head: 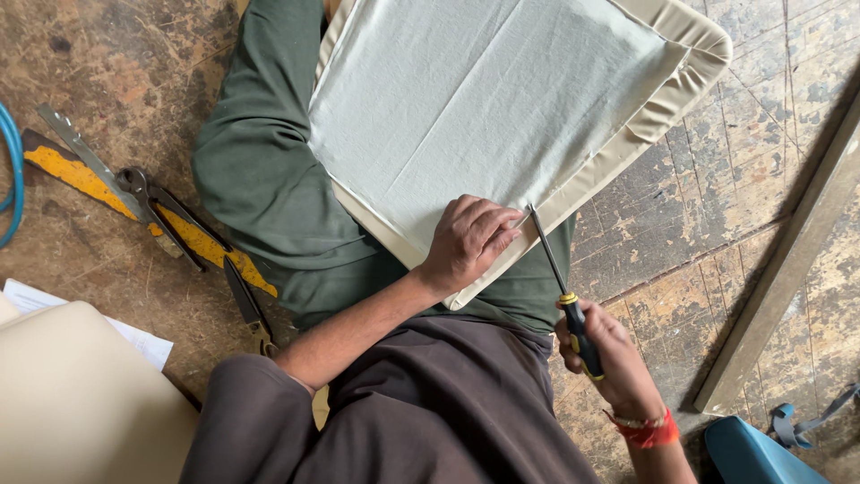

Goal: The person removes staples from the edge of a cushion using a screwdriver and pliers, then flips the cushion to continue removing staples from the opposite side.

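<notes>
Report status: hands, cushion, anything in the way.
Left hand flat on cushion edge. Right hand grips screwdriver, tip at the cushion's fabric edge. Pliers lie on floor, apart from the work.

Cushion (484, 99) matt pale cloth; screwdriver (563, 291) metal shaft, glossy plastic handle; floor (717, 215) rough worn wood.
</notes>
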